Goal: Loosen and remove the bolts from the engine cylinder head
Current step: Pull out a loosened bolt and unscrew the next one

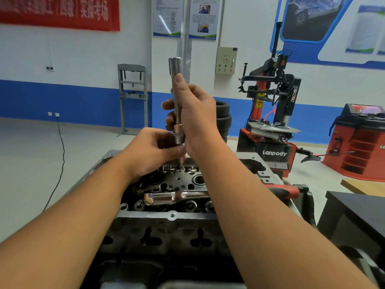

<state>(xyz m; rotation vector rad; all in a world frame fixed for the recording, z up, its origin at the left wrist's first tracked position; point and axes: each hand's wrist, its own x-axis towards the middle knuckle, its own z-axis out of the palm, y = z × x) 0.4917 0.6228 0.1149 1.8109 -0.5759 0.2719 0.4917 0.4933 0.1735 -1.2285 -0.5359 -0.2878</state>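
workshop floor and blue-banded wall lie behind the cylinder head (170, 222) in front of me. my right hand (195, 113) grips the upright extension bar (176, 97); my left hand (152, 151) pinches its socket (179, 136) above a bolt (180, 163) at the head's far edge.

I see the engine cylinder head (166, 205) in front of me, a dark grey metal block with round bores and valve parts on its top face. A long chrome socket extension (176, 101) stands upright over its far side, with a socket (179, 136) at the lower end. Below the socket a thin bolt (180, 163) goes down into the head. A chrome ratchet wrench (177, 197) lies flat across the top face.
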